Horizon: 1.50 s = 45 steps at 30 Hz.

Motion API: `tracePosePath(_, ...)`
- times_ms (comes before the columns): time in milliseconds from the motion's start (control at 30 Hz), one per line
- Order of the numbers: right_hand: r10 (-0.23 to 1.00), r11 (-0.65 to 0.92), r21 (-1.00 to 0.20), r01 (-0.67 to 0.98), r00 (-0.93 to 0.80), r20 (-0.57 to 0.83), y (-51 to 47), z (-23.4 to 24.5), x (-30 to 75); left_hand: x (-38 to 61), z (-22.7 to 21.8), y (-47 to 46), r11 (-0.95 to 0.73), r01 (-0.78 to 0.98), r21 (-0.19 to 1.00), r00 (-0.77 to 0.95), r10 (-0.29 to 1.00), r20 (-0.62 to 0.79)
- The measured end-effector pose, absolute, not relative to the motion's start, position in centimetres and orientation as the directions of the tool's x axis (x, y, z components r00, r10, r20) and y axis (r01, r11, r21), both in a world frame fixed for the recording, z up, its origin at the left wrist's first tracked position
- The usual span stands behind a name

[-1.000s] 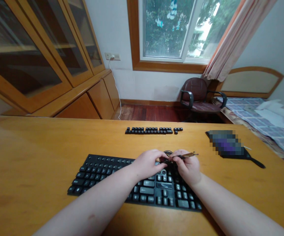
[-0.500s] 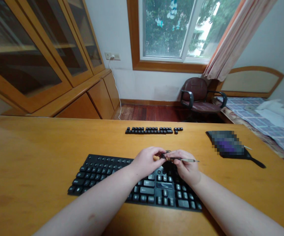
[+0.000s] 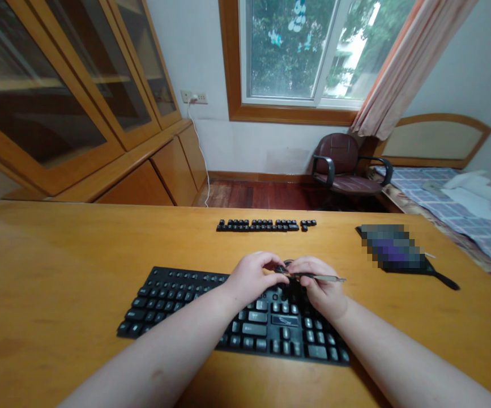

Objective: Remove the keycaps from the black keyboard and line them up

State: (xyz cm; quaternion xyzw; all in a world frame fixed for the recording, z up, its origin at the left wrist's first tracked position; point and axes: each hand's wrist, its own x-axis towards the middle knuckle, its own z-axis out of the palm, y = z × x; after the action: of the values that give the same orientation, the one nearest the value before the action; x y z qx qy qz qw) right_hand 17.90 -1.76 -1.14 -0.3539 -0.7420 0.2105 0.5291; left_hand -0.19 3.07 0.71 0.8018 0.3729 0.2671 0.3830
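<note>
Both hands meet over the keyboard's (image 3: 232,309) far right edge — right hand (image 3: 324,289) pinches a thin metal tool (image 3: 319,277), left hand (image 3: 251,280) fingertips closed on a small dark piece at its tip. Loose keycaps (image 3: 265,225) sit in a row near the table's (image 3: 58,266) far edge.

Both bare forearms run up from six o'clock and converge toward twelve. Left hand (image 3: 251,279) sits at ten o'clock of the right hand (image 3: 322,289), knuckles up, fingers curled in, tips pinched toward the partner. Right hand mirrors it, wrist bent, fingers folded shut in a pinch. The fingertips of both hands nearly meet.
</note>
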Motion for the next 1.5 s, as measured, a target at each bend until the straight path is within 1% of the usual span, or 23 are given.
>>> tracePosePath(167, 0.751, 0.66, -0.704, 0.26, -0.212, 0.626, -1.6, -1.1, 17.8, -0.2, 0.7, 2.9, -0.466, 0.382, 0.798, 0.565, 0.801, 0.197)
tracePosePath(267, 0.742, 0.671, -0.693, 0.264, -0.226, 0.631, -1.6, -1.0, 17.7, -0.2, 0.7, 2.9, -0.447, 0.36, 0.819, 0.553, 0.809, 0.198)
tracePosePath(367, 0.761, 0.647, -0.701, 0.299, -0.191, 0.62, -1.7, -1.1, 17.9, -0.1, 0.5, 2.9, -0.371, 0.289, 0.883, 0.524, 0.833, 0.179)
tracePosePath(467, 0.783, 0.617, -0.723, 0.311, -0.154, 0.602, -1.7, -1.3, 18.0, 0.0, 0.0, 3.2, -0.234, 0.166, 0.958, 0.49, 0.862, 0.126)
tracePosePath(533, 0.783, 0.617, -0.72, 0.318, -0.16, 0.601, -1.8, -1.3, 17.9, 0.0, -0.2, 3.3, -0.173, 0.113, 0.978, 0.484, 0.87, 0.098)
tracePosePath(600, 0.783, 0.615, -0.707, 0.35, -0.167, 0.599, -1.8, -1.2, 17.8, 0.0, -0.2, 3.5, -0.217, 0.118, 0.969, 0.483, 0.865, 0.135)
tracePosePath(700, 0.779, 0.601, -0.678, 0.422, -0.121, 0.615, -1.8, -1.1, 17.7, -0.1, -0.1, 3.5, -0.376, 0.148, 0.915, 0.479, 0.837, 0.266)
tracePosePath(767, 0.779, 0.579, -0.66, 0.48, -0.087, 0.621, -1.7, -1.1, 17.7, -0.1, -0.2, 3.5, -0.414, 0.161, 0.896, 0.476, 0.828, 0.297)
tracePosePath(833, 0.79, 0.554, -0.641, 0.531, -0.09, 0.607, -1.5, -1.2, 17.7, -0.1, -0.6, 3.5, -0.367, 0.159, 0.917, 0.479, 0.84, 0.253)
tracePosePath(900, 0.799, 0.552, -0.624, 0.554, -0.138, 0.585, -1.3, -1.3, 17.7, -0.1, -1.0, 3.4, -0.246, 0.106, 0.964, 0.476, 0.863, 0.167)
tracePosePath(967, 0.791, 0.584, -0.605, 0.541, -0.211, 0.574, -1.2, -1.3, 17.7, 0.0, -1.2, 3.4, -0.149, 0.064, 0.987, 0.478, 0.873, 0.1)
tracePosePath(1033, 0.776, 0.616, -0.586, 0.527, -0.278, 0.565, -1.1, -1.2, 17.7, 0.0, -1.2, 3.3, -0.107, 0.051, 0.993, 0.471, 0.879, 0.071)
tracePosePath(1100, 0.769, 0.629, -0.573, 0.526, -0.313, 0.557, -1.1, -1.1, 17.8, -0.1, -1.0, 3.3, -0.097, 0.045, 0.994, 0.459, 0.886, 0.066)
tracePosePath(1267, 0.787, 0.599, -0.554, 0.578, -0.296, 0.542, -1.2, -0.9, 17.9, 0.0, -0.8, 3.4, -0.088, 0.034, 0.996, 0.482, 0.874, 0.061)
tracePosePath(1400, 0.789, 0.591, -0.503, 0.63, -0.324, 0.521, -1.5, -0.7, 17.5, 0.2, -0.9, 3.5, -0.071, 0.05, 0.996, 0.492, 0.87, 0.037)
tracePosePath(1500, 0.79, 0.578, -0.455, 0.678, -0.325, 0.519, -1.4, -0.7, 17.6, 0.1, -0.8, 3.5, -0.145, 0.079, 0.986, 0.495, 0.864, 0.087)
